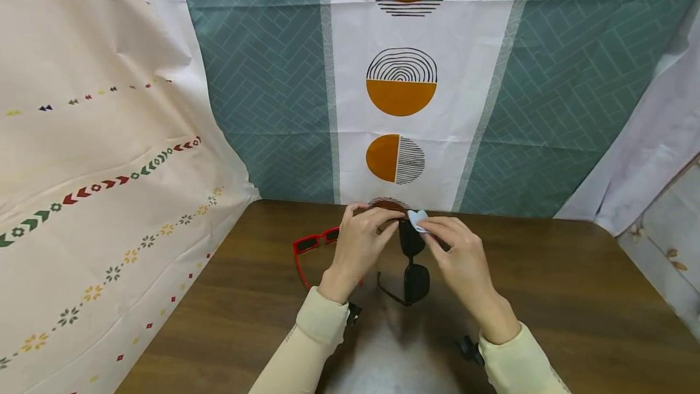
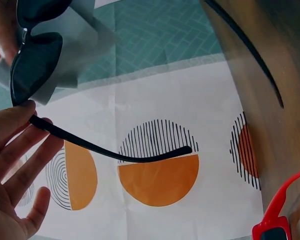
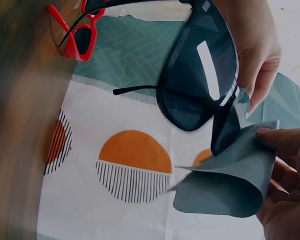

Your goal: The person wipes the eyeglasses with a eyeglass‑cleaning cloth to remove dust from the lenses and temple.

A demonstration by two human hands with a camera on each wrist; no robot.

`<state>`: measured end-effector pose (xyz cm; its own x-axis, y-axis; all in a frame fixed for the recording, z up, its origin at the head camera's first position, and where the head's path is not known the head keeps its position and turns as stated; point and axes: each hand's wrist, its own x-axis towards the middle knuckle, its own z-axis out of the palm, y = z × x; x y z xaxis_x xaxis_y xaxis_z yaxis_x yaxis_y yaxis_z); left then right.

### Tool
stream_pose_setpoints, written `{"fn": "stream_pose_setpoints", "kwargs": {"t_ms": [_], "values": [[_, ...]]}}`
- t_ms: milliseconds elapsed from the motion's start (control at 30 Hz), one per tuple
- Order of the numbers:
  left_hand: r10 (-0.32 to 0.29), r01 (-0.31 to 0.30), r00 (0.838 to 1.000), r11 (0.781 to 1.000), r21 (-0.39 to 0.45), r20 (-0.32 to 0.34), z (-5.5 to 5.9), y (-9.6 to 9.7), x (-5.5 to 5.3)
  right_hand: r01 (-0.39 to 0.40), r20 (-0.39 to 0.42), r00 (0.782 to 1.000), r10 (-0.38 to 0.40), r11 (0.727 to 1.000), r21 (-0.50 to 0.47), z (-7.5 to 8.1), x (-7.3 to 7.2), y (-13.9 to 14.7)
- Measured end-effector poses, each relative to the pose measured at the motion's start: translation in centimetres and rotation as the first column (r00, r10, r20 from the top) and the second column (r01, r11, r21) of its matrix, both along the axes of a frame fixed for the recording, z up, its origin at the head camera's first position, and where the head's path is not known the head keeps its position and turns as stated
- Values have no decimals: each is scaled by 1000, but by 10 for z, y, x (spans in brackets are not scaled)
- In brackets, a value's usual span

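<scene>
Black sunglasses (image 1: 415, 278) held up between both hands, long axis running roughly from the person toward the wall, so one lens is far, one near. Key relation: far lens (image 1: 410, 242) sits between the hands, near lens hangs bodyward. Left hand (image 1: 361, 245) is closer, actually on the frame: thumb and fingers pinch it by a hinge at the far end, remaining fingers loosely spread. Right hand (image 1: 465, 254), to the right of the sunglasses, pinches a folded grey-blue cloth (image 1: 418, 221) between thumb and fingers; cloth overlaps the far lens, can't tell whether it presses. One temple (image 1: 389, 293) sticks out left of the near lens, unheld. Red sunglasses (image 1: 307, 244) lie left of the black pair, partly hidden by left hand. Wooden table (image 1: 547, 284) below the black pair, patterned hanging (image 1: 257, 78) beyond it.
</scene>
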<state>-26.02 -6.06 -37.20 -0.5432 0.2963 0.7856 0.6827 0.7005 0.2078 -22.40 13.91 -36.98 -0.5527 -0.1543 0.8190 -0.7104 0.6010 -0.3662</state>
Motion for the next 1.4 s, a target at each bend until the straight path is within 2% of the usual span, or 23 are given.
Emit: {"fn": "stream_pose_setpoints", "kwargs": {"t_ms": [133, 300, 467, 600, 733, 900, 1067, 1400], "values": [[0, 0, 1000, 1000, 4, -12, 0, 1, 1, -38, -21, 999, 39, 999, 39, -2, -1, -3], [-16, 16, 1000, 1000, 9, -10, 0, 3, 2, -60, -37, 997, 61, 998, 37, -4, -2, -6], [-47, 48, 999, 999, 18, -11, 1, 5, 5, -60, -84, 995, 62, 998, 28, -3, 0, -7], [-59, 59, 998, 998, 26, -7, 2, 7, 7, -54, -120, 991, 60, 997, 58, -1, 2, -8], [-42, 42, 999, 999, 30, -20, 4, 7, 8, -59, -120, 990, 70, 993, 98, -1, 5, -8], [-4, 5, 999, 999, 38, -44, 4, 3, 9, -102, -101, 988, 118, 983, 152, 0, 7, -5], [46, -41, 998, 996, 84, -51, 3, -2, 8, -130, -88, 984, 153, 966, 222, 2, 9, -3], [72, -65, 996, 987, 150, -44, 6, -5, 5, -162, -62, 981, 183, 953, 255, 10, 12, 2]]}}
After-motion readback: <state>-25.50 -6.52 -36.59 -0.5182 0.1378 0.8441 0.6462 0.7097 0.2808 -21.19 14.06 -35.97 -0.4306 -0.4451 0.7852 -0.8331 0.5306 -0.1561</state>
